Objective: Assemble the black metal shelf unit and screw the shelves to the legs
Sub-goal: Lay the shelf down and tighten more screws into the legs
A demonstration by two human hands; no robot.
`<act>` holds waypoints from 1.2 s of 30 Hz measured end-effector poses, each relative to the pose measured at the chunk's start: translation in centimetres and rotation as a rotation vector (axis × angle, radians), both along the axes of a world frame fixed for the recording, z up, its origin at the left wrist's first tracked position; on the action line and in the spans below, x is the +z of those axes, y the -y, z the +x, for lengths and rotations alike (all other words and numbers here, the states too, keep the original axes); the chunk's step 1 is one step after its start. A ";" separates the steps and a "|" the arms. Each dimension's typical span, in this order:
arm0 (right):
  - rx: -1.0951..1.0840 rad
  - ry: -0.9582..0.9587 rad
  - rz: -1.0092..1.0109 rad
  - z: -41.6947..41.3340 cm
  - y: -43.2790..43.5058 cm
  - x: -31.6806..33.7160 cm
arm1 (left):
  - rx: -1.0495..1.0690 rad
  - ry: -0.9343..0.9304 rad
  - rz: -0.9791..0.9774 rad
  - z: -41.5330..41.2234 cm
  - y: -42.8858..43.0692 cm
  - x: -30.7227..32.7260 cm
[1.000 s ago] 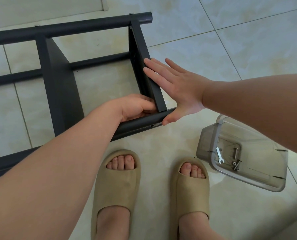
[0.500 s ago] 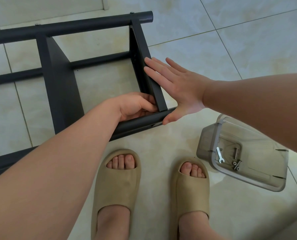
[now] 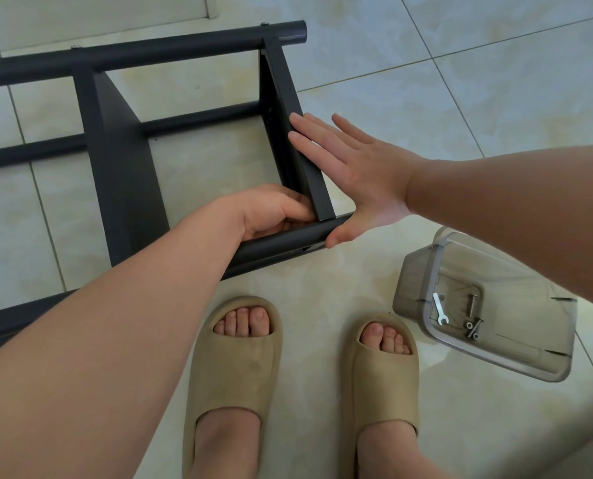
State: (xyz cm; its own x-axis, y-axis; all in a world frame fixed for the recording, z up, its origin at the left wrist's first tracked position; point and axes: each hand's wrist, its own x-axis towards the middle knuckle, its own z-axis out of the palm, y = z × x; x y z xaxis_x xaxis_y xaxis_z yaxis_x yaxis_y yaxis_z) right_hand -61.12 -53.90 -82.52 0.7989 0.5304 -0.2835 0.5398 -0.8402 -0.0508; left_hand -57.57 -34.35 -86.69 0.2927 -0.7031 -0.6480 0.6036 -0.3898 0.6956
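Note:
The black metal shelf unit [image 3: 122,174] lies on its side on the tiled floor, round legs running left to right. Its end shelf [image 3: 290,112] stands on edge between the far leg [image 3: 170,51] and the near leg [image 3: 281,242]. My right hand [image 3: 354,174] presses flat with straight fingers against the outer face of that shelf, thumb touching the near leg's end. My left hand [image 3: 274,212] has its fingers curled into the inner corner where the shelf meets the near leg; what they hold there is hidden.
A clear plastic box [image 3: 488,305] lies on the floor at the right, holding a small flat wrench [image 3: 439,309] and a few bolts [image 3: 472,324]. My feet in tan slippers [image 3: 236,368] stand just in front of the near leg. A second shelf [image 3: 115,157] stands to the left.
My left hand has shifted slightly up into the corner of the shelf and leg. My right hand stays pressed on the shelf.

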 end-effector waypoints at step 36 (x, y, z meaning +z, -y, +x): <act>0.000 0.005 -0.014 -0.1 0.0 0.1 | 0.032 0.010 -0.019 -0.1 0.0 0.2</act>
